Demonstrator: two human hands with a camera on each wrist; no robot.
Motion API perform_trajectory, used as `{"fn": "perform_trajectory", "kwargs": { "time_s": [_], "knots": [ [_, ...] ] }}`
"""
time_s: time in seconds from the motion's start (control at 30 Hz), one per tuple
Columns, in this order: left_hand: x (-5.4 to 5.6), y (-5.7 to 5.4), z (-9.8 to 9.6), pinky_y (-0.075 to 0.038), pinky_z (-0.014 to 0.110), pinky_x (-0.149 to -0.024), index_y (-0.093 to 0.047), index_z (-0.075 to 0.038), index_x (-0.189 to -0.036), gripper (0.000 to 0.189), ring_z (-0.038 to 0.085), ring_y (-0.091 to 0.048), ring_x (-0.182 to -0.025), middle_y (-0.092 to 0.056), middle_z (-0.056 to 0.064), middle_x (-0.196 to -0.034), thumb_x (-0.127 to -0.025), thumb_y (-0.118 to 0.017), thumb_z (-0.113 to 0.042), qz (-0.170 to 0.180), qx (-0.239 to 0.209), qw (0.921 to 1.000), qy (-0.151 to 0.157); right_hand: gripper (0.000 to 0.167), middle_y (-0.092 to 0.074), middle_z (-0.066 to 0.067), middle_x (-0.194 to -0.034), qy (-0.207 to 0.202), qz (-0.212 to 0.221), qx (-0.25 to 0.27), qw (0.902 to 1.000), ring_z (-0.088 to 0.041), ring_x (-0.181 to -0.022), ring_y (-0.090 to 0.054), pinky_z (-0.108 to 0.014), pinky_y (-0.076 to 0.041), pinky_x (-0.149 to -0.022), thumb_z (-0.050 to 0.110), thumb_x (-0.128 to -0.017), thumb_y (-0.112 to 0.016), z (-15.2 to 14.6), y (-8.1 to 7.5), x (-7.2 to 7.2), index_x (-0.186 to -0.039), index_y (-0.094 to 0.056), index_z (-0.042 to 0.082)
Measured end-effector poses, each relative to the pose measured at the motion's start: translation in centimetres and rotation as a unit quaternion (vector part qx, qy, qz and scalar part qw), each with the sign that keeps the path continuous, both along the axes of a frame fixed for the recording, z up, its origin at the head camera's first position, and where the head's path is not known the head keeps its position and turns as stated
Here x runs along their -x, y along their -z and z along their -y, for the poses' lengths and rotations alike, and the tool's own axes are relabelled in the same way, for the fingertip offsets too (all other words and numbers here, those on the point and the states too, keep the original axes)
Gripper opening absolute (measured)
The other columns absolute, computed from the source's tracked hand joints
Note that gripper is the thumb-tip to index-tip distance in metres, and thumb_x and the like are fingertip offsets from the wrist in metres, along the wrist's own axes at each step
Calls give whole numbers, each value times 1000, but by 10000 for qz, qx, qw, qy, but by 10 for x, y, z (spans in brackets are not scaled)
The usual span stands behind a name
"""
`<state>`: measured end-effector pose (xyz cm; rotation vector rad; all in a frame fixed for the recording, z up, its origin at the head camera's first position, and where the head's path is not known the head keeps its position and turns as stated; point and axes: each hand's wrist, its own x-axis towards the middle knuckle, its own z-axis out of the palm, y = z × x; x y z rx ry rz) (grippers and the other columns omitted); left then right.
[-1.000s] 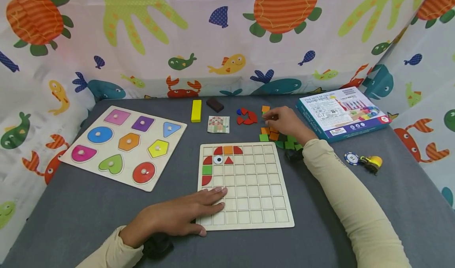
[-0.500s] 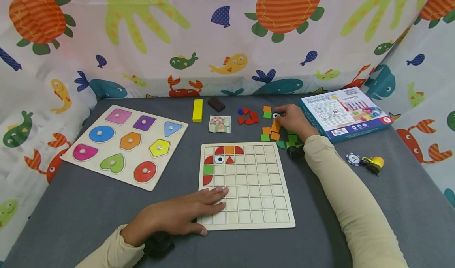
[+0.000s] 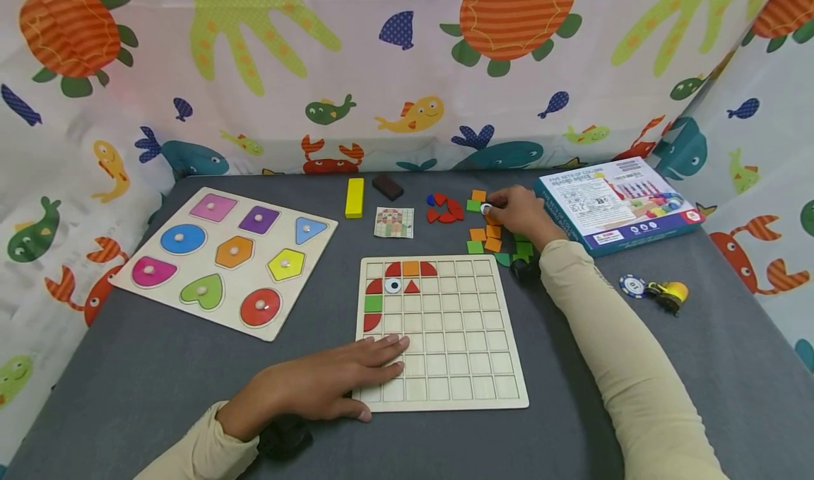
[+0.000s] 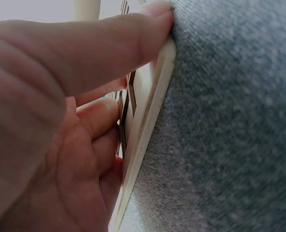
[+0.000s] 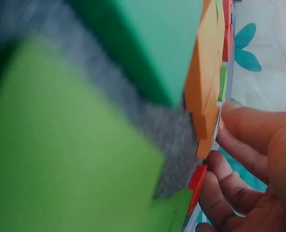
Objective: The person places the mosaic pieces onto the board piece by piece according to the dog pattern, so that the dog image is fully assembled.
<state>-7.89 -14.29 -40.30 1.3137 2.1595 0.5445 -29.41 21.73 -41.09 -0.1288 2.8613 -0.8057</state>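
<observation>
My left hand (image 3: 324, 381) lies with straightened fingers over the lower left of a wooden grid board (image 3: 445, 324), its thumb at the board's near edge. In the left wrist view the thumb (image 4: 109, 46) reaches along the board's corner. Red, orange and green tiles and an eye tile (image 3: 393, 285) sit in the upper left cells. My right hand (image 3: 524, 217) is at the loose tiles behind the board, pinching a second, white-and-black eye tile (image 3: 486, 209) at its fingertips. Orange tiles (image 3: 492, 237) lie just below those fingers, and a green tile (image 3: 473, 206) lies to their left.
A shape puzzle board (image 3: 222, 261) is at left. Behind the grid board lie a pattern card (image 3: 394, 223), a yellow block (image 3: 354, 198), a dark block (image 3: 388, 187) and red pieces (image 3: 451, 210). A box (image 3: 620, 204) and a small yellow-black toy (image 3: 670, 296) are right.
My right hand drew back rightward from the orange and green tiles, then shifted slightly left with the eye tile at its fingertips. The left hand stays on the grid board.
</observation>
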Motion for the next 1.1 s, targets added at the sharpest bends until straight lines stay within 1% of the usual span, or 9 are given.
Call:
{"fn": "perform_trajectory", "kwargs": {
  "time_s": [0.13,0.33,0.4,0.53,0.57,0.67,0.77,0.93,1.1],
  "knots": [
    [0,1,0,-21,40,-114,-31,-13,-153,72,19,-8,-147,-11,1,-162,-92,-68,-29,-26,-23,10000,19,30,-63,-18,-122,41,70,4,10000,-38,-120,-49,-68,-5,-106,17,-96,-60,5,0,1,-122,-66,3],
    [0,2,0,-20,39,-114,-32,-12,-153,72,20,-7,-147,-12,2,-162,-92,-68,-29,-9,-80,10000,32,22,-64,-16,-111,162,-71,223,9996,-35,-107,-52,-64,-9,-105,11,-95,-59,7,-1,0,-114,-65,5],
    [0,2,0,-20,39,-114,-31,-12,-153,72,20,-7,-147,-11,2,-162,-92,-68,-28,1,-85,10000,26,21,-63,-17,-111,195,-179,341,9991,-34,-103,-53,-59,-21,-103,11,-96,-57,6,-1,-2,-114,-65,4],
    [0,1,0,-20,39,-114,-31,-13,-153,72,19,-7,-147,-11,1,-162,-92,-67,-28,47,-57,10000,-4,21,-55,-18,-115,275,-594,794,9947,-32,-97,-50,-47,-42,-87,11,-100,-51,5,-2,-8,-114,-64,2],
    [0,1,0,-20,39,-114,-31,-13,-153,72,19,-7,-147,-11,0,-162,-92,-68,-28,58,-49,10000,-20,21,-53,-17,-116,303,-683,926,9929,-31,-96,-49,-45,-44,-82,11,-100,-51,4,-4,-10,-115,-63,2],
    [0,0,0,-20,39,-114,-31,-14,-153,72,18,-7,-147,-11,-1,-162,-92,-68,-28,105,-15,9999,-57,21,-52,-16,-115,343,-951,1230,9872,-32,-96,-49,-44,-44,-81,10,-100,-52,2,-9,-16,-116,-62,1],
    [-1,-1,-1,-20,39,-114,-32,-14,-153,72,18,-7,-147,-11,0,-162,-92,-68,-28,137,4,9999,-75,21,-57,-16,-111,350,-1014,1398,9843,-30,-94,-52,-42,-46,-79,10,-99,-56,1,-14,-23,-117,-62,2],
    [0,-1,-1,-21,39,-114,-32,-14,-153,73,18,-8,-147,-12,-1,-162,-91,-69,-28,187,2,9998,-102,21,-64,-15,-110,174,-1006,1324,9859,-28,-93,-58,-42,-50,-77,9,-97,-60,9,-23,-35,-116,-67,2],
    [0,0,-1,-21,40,-114,-32,-13,-152,72,19,-8,-147,-12,0,-162,-91,-69,-28,151,-31,9998,-96,23,-60,-15,-116,-467,-1033,984,9887,-29,-97,-58,-41,-50,-73,3,-97,-57,22,-26,-45,-116,-69,0]
  ]
}}
